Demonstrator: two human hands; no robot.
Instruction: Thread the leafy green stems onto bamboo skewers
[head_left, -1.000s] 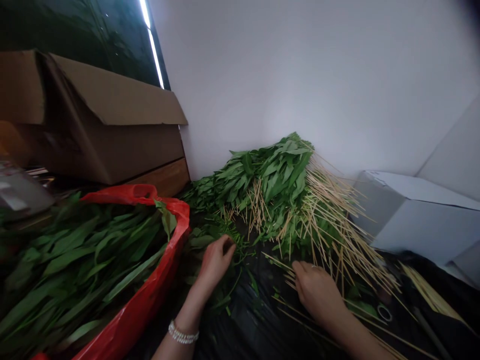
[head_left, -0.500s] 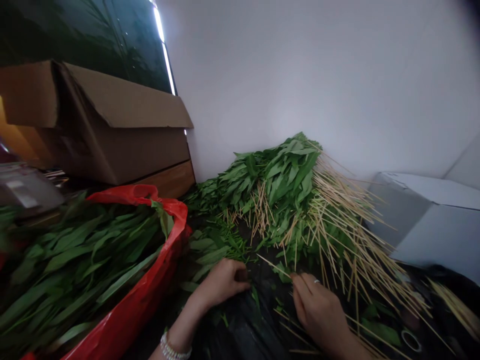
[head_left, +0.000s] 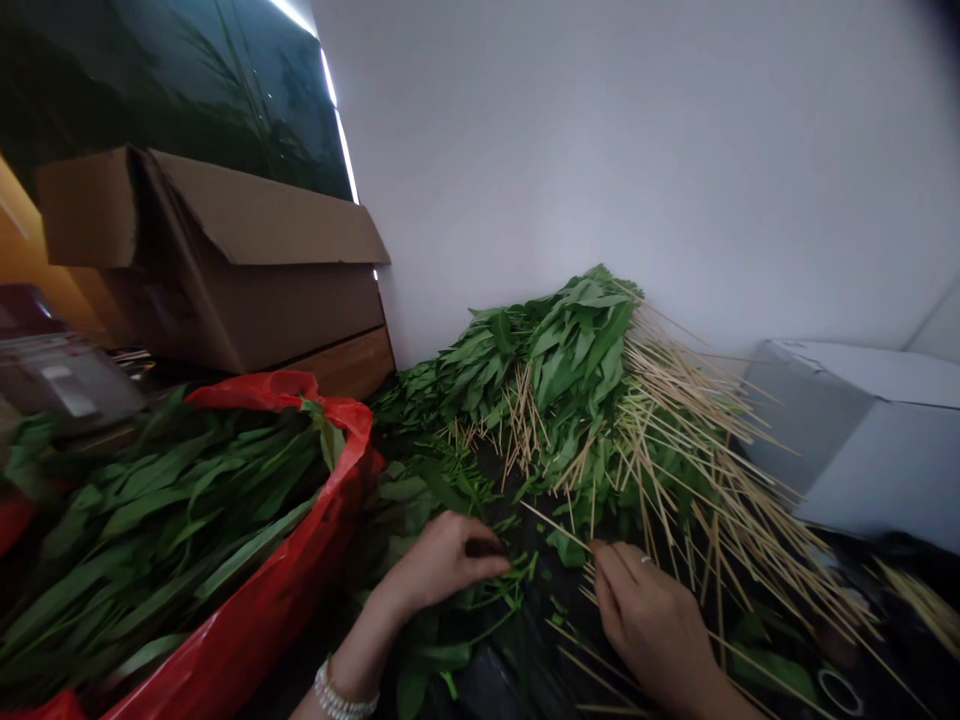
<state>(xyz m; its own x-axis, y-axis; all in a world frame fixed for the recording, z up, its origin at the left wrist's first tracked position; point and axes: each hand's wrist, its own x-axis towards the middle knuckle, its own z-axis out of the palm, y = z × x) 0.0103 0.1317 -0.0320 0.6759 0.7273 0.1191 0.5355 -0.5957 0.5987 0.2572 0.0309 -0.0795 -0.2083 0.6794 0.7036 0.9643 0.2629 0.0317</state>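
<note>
My left hand point(head_left: 450, 562), with a beaded bracelet at the wrist, is closed at the fingertips on leafy green stems point(head_left: 517, 578). Their leaves trail down below the hand over black plastic point(head_left: 536, 650). To its right, my right hand point(head_left: 649, 615), wearing a ring, pinches a thin bamboo skewer point(head_left: 553, 522) whose bare tip points up and left. More loose skewers point(head_left: 592, 670) lie beneath the right hand. Just beyond the hands rises a heap of green leaves point(head_left: 577, 335) threaded on skewers, with the bare sticks point(head_left: 720, 455) fanning out to the right.
On the left a red plastic bag point(head_left: 300, 575) is full of long green leaves point(head_left: 165, 510). Behind it stands an open cardboard box point(head_left: 285, 310). A white box point(head_left: 885, 450) sits at the right by the wall. A roll of tape point(head_left: 840, 690) lies at lower right.
Green stems are now in my left hand, which was over the dark plastic with none showing. My right hand still holds the skewer. The view has shifted slightly.
</note>
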